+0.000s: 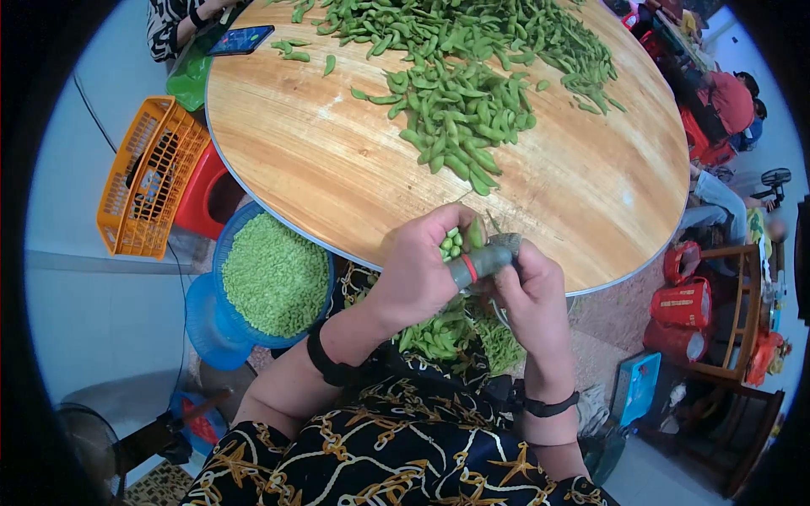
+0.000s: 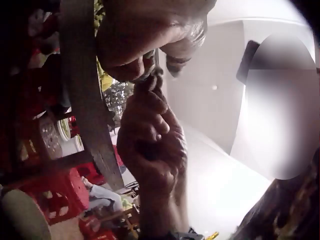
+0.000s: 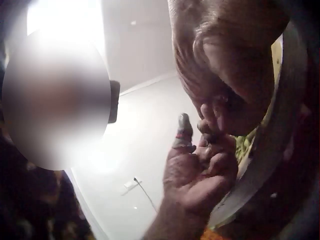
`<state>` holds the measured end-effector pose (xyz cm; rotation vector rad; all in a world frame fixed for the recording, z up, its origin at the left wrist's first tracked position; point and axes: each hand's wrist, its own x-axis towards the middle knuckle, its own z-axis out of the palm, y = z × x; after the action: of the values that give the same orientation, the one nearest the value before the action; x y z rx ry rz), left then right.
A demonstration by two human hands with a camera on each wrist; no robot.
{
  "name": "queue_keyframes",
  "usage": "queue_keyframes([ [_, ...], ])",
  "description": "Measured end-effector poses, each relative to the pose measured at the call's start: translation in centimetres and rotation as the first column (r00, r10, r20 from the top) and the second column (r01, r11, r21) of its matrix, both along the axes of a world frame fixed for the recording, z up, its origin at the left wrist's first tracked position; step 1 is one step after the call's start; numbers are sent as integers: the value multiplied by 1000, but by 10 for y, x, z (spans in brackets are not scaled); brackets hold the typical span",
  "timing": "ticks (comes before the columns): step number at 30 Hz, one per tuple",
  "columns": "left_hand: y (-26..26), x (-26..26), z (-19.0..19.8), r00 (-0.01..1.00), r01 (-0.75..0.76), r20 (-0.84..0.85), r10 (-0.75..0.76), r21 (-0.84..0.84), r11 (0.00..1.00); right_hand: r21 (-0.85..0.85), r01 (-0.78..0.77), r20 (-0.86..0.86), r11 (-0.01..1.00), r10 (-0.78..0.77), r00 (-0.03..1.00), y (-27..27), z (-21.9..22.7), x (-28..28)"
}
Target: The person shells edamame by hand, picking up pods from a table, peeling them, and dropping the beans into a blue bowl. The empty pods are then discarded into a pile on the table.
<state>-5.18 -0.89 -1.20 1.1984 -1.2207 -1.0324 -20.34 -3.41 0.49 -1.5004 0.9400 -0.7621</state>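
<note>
Over the near table edge, my left hand point(image 1: 418, 274) is curled round several shelled green beans point(image 1: 453, 244) and a bean pod point(image 1: 477, 234). Its thumb wears a grey-green cover with a red band, which the right wrist view also shows on the left hand point(image 3: 200, 172). My right hand point(image 1: 542, 299) meets it, fingers pinched at the pod's end; a woven-looking cover sits on one finger. Both wrist views show the fingertips meeting, the left hand point(image 2: 150, 35) above the right hand point(image 2: 155, 135) in the left one. The pod is hard to make out there.
A pile of pods point(image 1: 464, 110) lies on the round wooden table point(image 1: 287, 160). At the left stand a blue basket of shelled beans point(image 1: 274, 274), a red stool point(image 1: 202, 198) and an orange crate point(image 1: 118, 198). More pods point(image 1: 434, 337) lie below my hands. A phone point(image 1: 242, 40) rests at the far edge.
</note>
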Motion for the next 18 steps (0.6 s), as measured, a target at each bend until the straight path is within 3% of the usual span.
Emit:
queue_keyframes([
  [1, 1, -1, 16, 991, 31, -132, -16, 111, 993, 75, 22, 28, 997, -24, 999, -1, 2, 1],
  [2, 1, -1, 18, 991, 30, -133, -15, 109, 994, 152, 43, 54, 987, -52, 997, -1, 3, 1],
  [3, 1, -1, 18, 991, 57, -126, -43, 107, 993, 151, 42, 53, 988, -50, 997, -2, 3, 0],
  [5, 0, 1, 16, 990, 83, -119, -70, 104, 991, 347, -49, 241, 937, -38, 970, -6, 0, -3],
  [8, -1, 6, 11, 997, 77, 19, -76, -33, 996, 459, -114, 370, 881, -73, 926, -11, -1, -6],
  [9, 0, 7, 12, 958, 148, -263, -117, 103, 984, 458, -115, 371, 881, -72, 926, -12, 0, -6],
  [10, 1, 7, 13, 843, 252, -527, -107, 211, 945, 470, -137, 375, 872, -56, 925, -12, 3, -6],
  [11, 1, 8, 13, 843, 252, -528, -107, 211, 944, 481, -159, 379, 862, -41, 925, -13, 5, -6],
  [12, 0, 9, 14, 899, 231, -419, -125, 213, 949, 481, -158, 378, 862, -41, 925, -14, 7, -8],
  [13, -1, 9, 14, 942, 209, -304, -139, 212, 955, 365, -103, 214, 925, 24, 976, -17, 9, -11],
  [14, -1, 9, 14, 942, 208, -306, -137, 213, 955, 234, -71, 36, 970, 65, 997, -18, 10, -13],
  [15, 0, 8, 13, 993, 118, 12, -119, 93, 989, 237, -72, 35, 969, 65, 997, -18, 7, -8],
  [16, 0, 7, 13, 945, 71, 323, -51, -52, 996, 18, 19, 18, 1000, -19, 1000, -19, 3, -1],
  [17, 0, 6, 14, 945, 74, 322, -54, -50, 996, -204, 107, 20, 973, -105, 994, -19, 1, 3],
  [18, -1, 4, 15, 955, 77, 293, -55, -67, 995, -203, 108, 20, 973, -106, 994, -18, 3, 3],
])
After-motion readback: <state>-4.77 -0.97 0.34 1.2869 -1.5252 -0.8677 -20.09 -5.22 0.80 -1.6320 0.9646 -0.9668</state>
